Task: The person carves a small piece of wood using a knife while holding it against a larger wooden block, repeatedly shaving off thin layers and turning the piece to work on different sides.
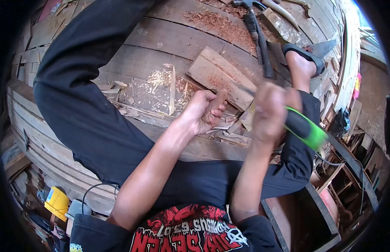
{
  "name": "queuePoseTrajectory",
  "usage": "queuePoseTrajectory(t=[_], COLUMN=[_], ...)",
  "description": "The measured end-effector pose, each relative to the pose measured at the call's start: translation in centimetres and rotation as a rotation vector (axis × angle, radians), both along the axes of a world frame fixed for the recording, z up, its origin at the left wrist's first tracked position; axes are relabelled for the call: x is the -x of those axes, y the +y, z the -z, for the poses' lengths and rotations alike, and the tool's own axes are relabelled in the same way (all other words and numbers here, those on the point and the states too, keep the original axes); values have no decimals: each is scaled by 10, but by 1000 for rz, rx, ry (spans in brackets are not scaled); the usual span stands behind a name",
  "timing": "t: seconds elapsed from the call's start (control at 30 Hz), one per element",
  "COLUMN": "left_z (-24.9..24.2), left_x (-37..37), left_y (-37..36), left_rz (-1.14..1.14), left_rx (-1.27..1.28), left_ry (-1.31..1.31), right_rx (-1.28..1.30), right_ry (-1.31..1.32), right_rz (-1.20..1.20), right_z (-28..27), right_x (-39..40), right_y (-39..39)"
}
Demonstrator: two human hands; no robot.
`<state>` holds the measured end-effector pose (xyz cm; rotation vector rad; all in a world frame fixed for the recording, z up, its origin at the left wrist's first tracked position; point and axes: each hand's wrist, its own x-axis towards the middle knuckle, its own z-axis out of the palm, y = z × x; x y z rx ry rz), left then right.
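My right hand (270,111) is closed round a tool with a green and black handle (306,129). Both are smeared by motion, and a thin dark shaft or blade seems to reach left from the fist over the board. My left hand (206,112) is palm up with its fingers curled, beside the near edge of a short wooden board (216,71). Whether it holds a small piece is hard to make out. Reddish shavings lie on the board, which rests on the plank floor between my legs.
A hammer (258,40) lies beyond the board, near a wood block (279,27). My sandalled foot (302,65) is at the right. Pale wood chips (159,77) and splinters litter the planks. A yellow container (56,203) stands at lower left; frames and scrap wood are at lower right.
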<state>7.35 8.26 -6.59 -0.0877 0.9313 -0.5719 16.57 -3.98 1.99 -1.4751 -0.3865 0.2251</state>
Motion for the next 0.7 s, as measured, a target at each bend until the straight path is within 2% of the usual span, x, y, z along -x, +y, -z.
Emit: queuePoseTrajectory(t=[0.07,0.1,0.17,0.2,0.27,0.3,0.37,0.4,0.5,0.53,0.57,0.63,0.7], left_z=[0,-1,2,-1,-2,-1,-1,-5,-9,-9,-11,-15,-20], left_x=[-1,-2,4,4,3,5,2,-1,1,1,5,0,-3], left_y=[-2,-1,-6,-6,-4,-5,-8,-11,-12,-12,-15,-12,-6], left_rz=[18,16,89,96,142,136,134,178,284,294,311,402,480], left_rx=[-2,-9,-84,-115,-186,-188,-191,-247,-403,-449,-482,-537,-539], left_ry=[-39,-56,-44,-40,-44,-44,-71,-78,-93,-114,-130,-182,-245], right_rx=[411,256,294,74,-165,-121,319,392,29,-174,-232,297,410], right_ry=[-100,140,-198,7,125,102,-81,-89,7,7,24,-13,-66], right_rz=[55,39,96,216,122,147,61,8,233,165,151,250,15], right_z=[57,30,36,18,0,8,58,50,8,-7,-10,15,59], right_x=[17,17,-1,-1,-3,0,18,12,-2,-9,-9,8,7], right_y=[-11,8,-2,5,3,0,-8,-6,1,1,0,1,-21])
